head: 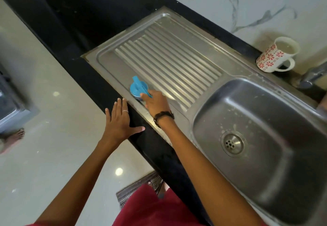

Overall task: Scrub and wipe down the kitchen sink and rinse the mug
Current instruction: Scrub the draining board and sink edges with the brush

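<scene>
A steel sink (208, 119) with a ribbed drainboard (168, 57) and a basin with a round drain (232, 143) is set into a black counter. My right hand (155, 102) grips a round blue scrubber (138, 87) by its handle and holds it on the drainboard's front left part. My left hand (120, 119) lies flat with spread fingers on the black counter edge (99, 87), just left of the scrubber. A white mug (276, 55) with red flowers stands behind the basin; it holds cloudy liquid.
A metal tap (313, 77) rises at the right edge near the mug. A marbled white wall runs behind the counter. On the floor at the left are a steel box (12, 105) and another person's bare foot (12, 139). A patterned mat (138, 190) lies below me.
</scene>
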Tool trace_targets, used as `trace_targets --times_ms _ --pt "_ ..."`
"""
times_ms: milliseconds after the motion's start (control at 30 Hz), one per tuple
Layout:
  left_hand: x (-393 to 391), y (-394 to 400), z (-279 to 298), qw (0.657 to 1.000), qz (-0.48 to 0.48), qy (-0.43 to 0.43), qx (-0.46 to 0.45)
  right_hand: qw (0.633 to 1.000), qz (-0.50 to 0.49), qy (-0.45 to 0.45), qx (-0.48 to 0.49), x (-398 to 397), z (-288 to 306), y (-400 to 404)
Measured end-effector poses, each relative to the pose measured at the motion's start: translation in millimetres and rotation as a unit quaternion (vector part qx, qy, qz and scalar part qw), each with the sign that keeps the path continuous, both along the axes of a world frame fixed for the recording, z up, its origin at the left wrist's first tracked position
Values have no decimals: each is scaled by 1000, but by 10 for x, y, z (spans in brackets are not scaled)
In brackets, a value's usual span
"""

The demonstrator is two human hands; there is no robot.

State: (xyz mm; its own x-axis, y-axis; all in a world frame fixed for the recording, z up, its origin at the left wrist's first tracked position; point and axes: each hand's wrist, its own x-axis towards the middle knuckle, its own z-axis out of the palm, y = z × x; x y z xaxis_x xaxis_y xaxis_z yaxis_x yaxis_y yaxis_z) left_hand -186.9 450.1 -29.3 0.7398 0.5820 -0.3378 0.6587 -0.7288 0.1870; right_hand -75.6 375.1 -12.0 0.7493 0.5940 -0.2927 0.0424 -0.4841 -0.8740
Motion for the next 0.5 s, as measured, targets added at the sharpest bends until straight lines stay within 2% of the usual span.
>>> trace_targets --times_ms 233,367,500 --pt "-51 -10 -20 1000 24 11 -7 986 -119 112 45 -307 -15 -1121" --pt "15 15 0 999 19 30 -3 988 -104 104 57 -342 8 -1027" --pt "54 69 -8 1000 -8 20 -1 998 -51 34 29 -314 25 -647"
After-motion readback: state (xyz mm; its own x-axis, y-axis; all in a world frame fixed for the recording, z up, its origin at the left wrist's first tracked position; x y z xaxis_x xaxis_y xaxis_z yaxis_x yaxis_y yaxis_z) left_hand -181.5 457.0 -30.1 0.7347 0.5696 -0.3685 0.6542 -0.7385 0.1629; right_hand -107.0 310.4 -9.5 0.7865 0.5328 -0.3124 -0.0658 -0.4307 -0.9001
